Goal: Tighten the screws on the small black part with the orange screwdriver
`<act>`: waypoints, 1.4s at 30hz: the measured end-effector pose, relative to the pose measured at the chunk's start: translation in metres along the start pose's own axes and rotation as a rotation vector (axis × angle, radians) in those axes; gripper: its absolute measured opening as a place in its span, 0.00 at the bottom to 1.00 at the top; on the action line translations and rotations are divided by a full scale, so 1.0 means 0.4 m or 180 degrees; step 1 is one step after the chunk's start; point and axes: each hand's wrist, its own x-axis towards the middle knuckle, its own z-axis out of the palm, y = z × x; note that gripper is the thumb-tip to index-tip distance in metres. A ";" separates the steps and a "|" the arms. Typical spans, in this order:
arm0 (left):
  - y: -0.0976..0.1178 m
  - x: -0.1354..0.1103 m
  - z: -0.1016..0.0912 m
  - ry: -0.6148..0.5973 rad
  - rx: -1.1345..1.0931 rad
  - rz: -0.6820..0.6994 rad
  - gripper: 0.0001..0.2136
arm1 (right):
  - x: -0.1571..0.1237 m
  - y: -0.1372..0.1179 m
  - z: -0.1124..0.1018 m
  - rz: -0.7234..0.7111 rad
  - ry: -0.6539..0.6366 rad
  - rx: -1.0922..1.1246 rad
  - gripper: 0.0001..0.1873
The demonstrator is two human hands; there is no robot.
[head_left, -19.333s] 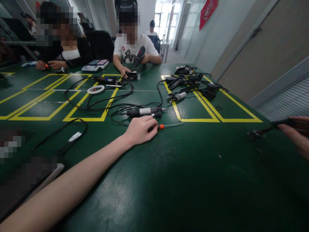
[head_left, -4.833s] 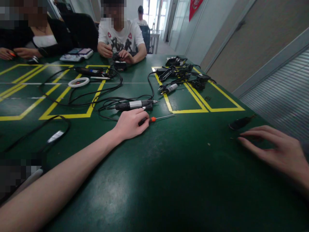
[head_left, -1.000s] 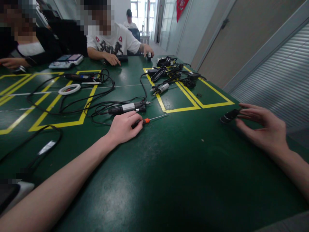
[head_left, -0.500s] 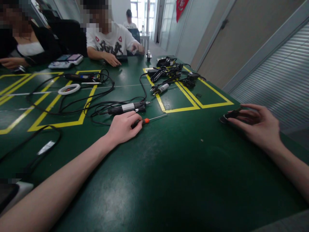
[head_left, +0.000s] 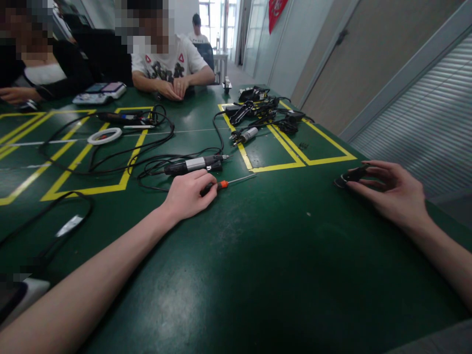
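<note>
My left hand [head_left: 191,194] rests on the green table, its fingers wrapped around the dark handle of a screwdriver [head_left: 223,184]. The screwdriver has an orange collar, and its thin metal shaft points right along the tabletop. Just beyond that hand lies an electric screwdriver [head_left: 193,164] with a silver and black body and a cord. At the right, my right hand [head_left: 396,194] pinches a small black object [head_left: 350,176] with a rounded end, low over the table or touching it. Its exact kind cannot be made out.
Tangled black cables and tools [head_left: 254,110] lie on yellow tape outlines toward the far end. A white tape roll [head_left: 104,136] and looped cords lie to the left. At the lower left corner is a pale-edged device [head_left: 35,290]. Two people sit across the table [head_left: 236,275].
The person in the white shirt has brought both hands together on the table. My own hands and what they hold have hardly moved.
</note>
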 end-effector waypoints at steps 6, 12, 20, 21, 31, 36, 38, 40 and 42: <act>-0.001 0.000 0.001 0.0033 -0.0008 0.0038 0.11 | 0.008 -0.008 0.004 0.0063 -0.0182 0.0133 0.33; -0.001 -0.001 0.000 0.0114 -0.0018 0.0100 0.11 | 0.010 -0.006 0.004 0.0213 -0.0191 0.0105 0.33; 0.001 0.001 -0.002 0.0062 -0.0023 0.0071 0.12 | 0.016 0.005 0.003 0.0399 -0.0191 0.0177 0.33; 0.002 0.001 -0.002 0.0053 -0.0014 0.0055 0.12 | 0.016 0.004 0.003 0.0400 -0.0186 0.0178 0.33; -0.001 -0.001 -0.001 0.0082 -0.0028 0.0061 0.12 | 0.013 -0.019 0.011 0.0488 0.0073 0.0109 0.31; -0.001 0.000 -0.001 0.0025 -0.0008 0.0024 0.11 | 0.004 -0.033 0.017 0.0371 0.0083 -0.0042 0.29; 0.000 0.000 -0.001 0.0021 0.0008 0.0017 0.11 | 0.000 -0.036 0.021 0.0303 0.0064 -0.0153 0.27; 0.002 0.000 -0.001 0.0032 0.0028 0.0014 0.11 | -0.001 -0.037 0.023 0.0289 -0.0015 -0.0241 0.25; 0.004 0.000 -0.001 0.0035 0.0057 -0.0010 0.11 | 0.000 -0.040 0.024 0.0348 -0.0100 -0.0304 0.24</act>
